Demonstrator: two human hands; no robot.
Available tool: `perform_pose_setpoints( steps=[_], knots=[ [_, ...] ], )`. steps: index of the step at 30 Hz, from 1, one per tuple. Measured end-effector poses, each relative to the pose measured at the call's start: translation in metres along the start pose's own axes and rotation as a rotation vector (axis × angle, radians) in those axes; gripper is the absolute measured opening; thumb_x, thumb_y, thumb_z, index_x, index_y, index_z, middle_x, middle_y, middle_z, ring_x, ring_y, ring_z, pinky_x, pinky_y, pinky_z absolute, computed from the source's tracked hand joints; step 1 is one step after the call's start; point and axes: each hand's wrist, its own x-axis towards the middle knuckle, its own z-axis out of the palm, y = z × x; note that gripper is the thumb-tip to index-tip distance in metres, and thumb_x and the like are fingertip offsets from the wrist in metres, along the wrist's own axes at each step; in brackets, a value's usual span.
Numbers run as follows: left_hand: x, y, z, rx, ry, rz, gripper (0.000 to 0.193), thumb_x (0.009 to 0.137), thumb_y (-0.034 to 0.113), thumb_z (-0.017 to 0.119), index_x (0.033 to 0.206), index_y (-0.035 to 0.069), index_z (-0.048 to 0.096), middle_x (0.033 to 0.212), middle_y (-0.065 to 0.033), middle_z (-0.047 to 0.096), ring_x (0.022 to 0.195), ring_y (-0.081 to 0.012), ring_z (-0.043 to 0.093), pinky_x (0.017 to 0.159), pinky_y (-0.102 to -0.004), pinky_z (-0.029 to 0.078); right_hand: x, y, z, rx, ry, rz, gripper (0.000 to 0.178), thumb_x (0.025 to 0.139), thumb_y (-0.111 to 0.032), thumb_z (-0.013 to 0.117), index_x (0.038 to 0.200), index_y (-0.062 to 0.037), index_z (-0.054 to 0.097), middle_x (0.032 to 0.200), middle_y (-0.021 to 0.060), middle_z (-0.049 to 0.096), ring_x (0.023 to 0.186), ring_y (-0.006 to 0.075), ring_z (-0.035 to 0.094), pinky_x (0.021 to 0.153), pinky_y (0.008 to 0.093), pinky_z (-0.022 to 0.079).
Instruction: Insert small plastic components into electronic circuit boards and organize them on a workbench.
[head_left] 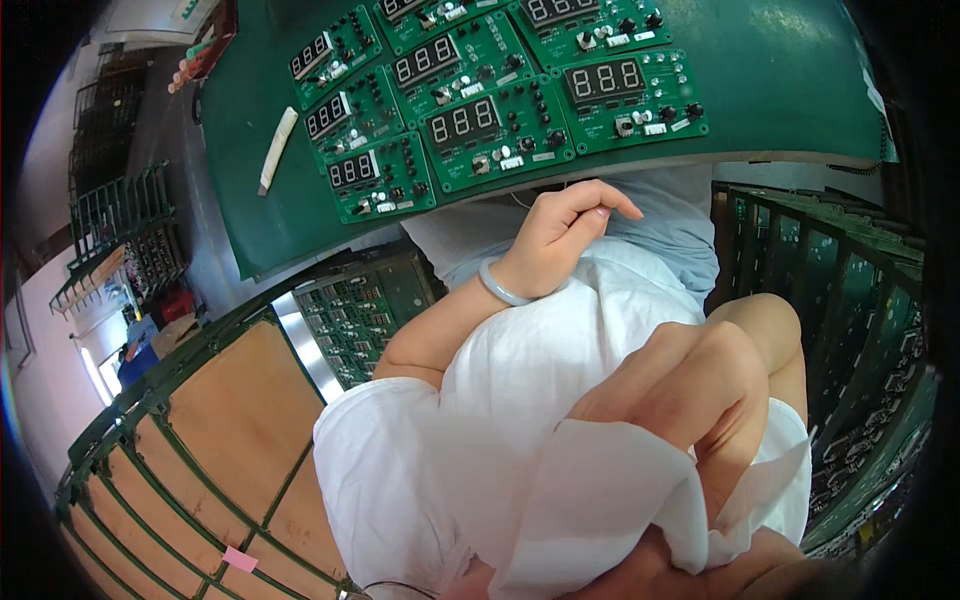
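Observation:
My left hand (565,232), with a pale bangle (503,285) at its wrist, rests before my body just below the table edge. Its fingers are loosely curled, the index finger stretched out, and nothing shows in them. My right hand (675,385) is raised close to the camera with bent fingers, closed on a white tissue (610,500). The tissue hides part of the fingers. Beyond my left hand, several green circuit boards with three-digit displays lie on the table; the nearest is a circuit board (510,150).
The green table (780,90) carries the boards, and a whitish strip (278,150) lies at their left. A green-framed rack (225,400) with brown panels stands at left, beside a batch of circuit boards (350,320). Another rack of boards (830,290) stands at right.

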Motion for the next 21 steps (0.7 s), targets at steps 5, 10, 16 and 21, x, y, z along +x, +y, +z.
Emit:
perform_pose_setpoints(
  steps=[5,10,16,21],
  knots=[
    [-0.001,-0.005,0.002,-0.039,-0.010,-0.001,0.027,0.094,0.005,0.044,0.109,-0.002,0.064,0.071,0.0035,0.045,0.060,-0.0036,0.033,0.055,-0.0208,0.027,0.001,0.008,0.003,-0.098,0.059,-0.125,0.041,0.082,-0.012,0.079,0.104,0.0180,0.061,0.102,0.0385,0.060,0.089,0.0517,0.064,0.072,0.0553,0.052],
    [0.000,-0.008,0.004,0.000,0.014,0.037,0.027,0.094,0.005,0.044,0.108,-0.001,0.065,0.072,0.0030,0.046,0.061,-0.0043,0.035,0.056,-0.0211,0.029,0.015,0.001,0.013,-0.194,0.107,-0.081,0.040,0.083,-0.012,0.078,0.103,0.0183,0.061,0.102,0.0374,0.061,0.090,0.0511,0.064,0.073,0.0561,0.052],
    [0.000,-0.008,0.007,-0.016,0.020,0.033,0.024,0.090,0.003,0.046,0.101,-0.001,0.067,0.075,-0.0014,0.058,0.064,-0.0065,0.044,0.060,-0.0225,0.036,0.013,0.004,0.017,-0.246,0.162,-0.098,0.035,0.085,-0.011,0.076,0.099,0.0179,0.063,0.100,0.0357,0.062,0.088,0.0486,0.066,0.070,0.0541,0.054],
    [-0.002,-0.017,0.011,-0.259,-0.056,-0.134,0.026,0.095,0.008,0.045,0.110,-0.003,0.062,0.065,0.0066,0.039,0.057,-0.0028,0.029,0.051,-0.0212,0.023,0.002,0.018,0.021,-0.344,0.206,-0.145,0.031,0.085,-0.010,0.074,0.096,0.0167,0.064,0.100,0.0346,0.063,0.088,0.0483,0.066,0.070,0.0547,0.055]
  ],
)
